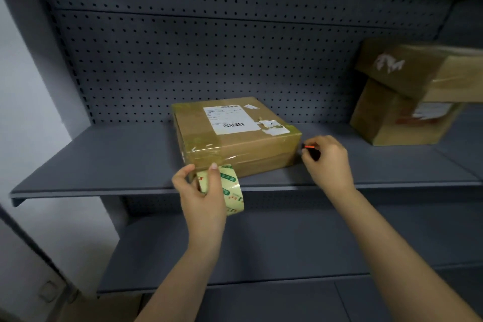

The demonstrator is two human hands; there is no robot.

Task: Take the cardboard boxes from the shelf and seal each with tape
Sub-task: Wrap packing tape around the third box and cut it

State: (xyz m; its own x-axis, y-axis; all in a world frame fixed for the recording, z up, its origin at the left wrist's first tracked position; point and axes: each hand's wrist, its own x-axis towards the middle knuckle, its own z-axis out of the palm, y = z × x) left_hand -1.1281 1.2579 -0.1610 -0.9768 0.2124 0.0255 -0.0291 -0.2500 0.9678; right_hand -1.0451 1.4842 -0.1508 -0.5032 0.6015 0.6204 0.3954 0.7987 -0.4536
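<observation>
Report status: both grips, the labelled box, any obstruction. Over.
Left grip holds tape roll at front of labelled box. Right grip pinches black-and-orange tool at its right corner. Nothing blocking; two stacked boxes sit apart, right.

Head view, close, forward-down onto the shelf [130, 165].

Shelf [104, 159] left of box [235, 136] open; stacked boxes [407, 91] probably crowd right

Noted a dark grey perforated back panel [235, 60] ahead of me, holes in regular rows. White wall [23, 117] stood at far left. Low on it I saw a small pale plate [48, 291], blurred; type undetermined.
</observation>
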